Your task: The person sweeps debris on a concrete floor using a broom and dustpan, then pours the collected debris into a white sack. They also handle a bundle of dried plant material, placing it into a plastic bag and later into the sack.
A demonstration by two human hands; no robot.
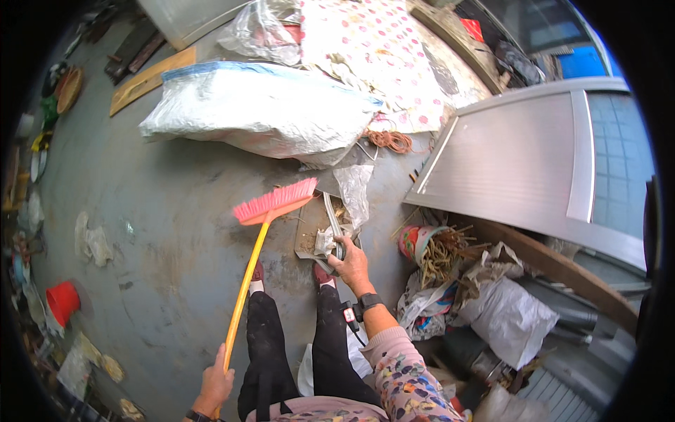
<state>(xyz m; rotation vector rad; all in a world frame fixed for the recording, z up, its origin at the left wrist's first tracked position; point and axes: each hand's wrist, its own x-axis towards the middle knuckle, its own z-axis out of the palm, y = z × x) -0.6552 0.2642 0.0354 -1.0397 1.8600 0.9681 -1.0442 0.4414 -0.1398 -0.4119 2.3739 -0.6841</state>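
My left hand (215,381) is closed around the yellow handle of a broom (247,285). The broom's head with pink bristles (277,200) points away from me, left of the dustpan; whether it touches the floor I cannot tell. My right hand (349,262) grips the handle of a metal dustpan (308,224) in front of my right foot. Dirt, debris and crumpled white plastic lie in the pan. A strip of clear plastic film (356,192) hangs over its far right side.
A big white woven sack (258,113) lies ahead, beside a dotted cloth (369,47). An aluminium door panel (506,153) leans at the right, above a tipped bucket of dry stalks (416,242) and plastic bags (509,316). A red bucket (63,302) and plastic scraps (92,240) lie left.
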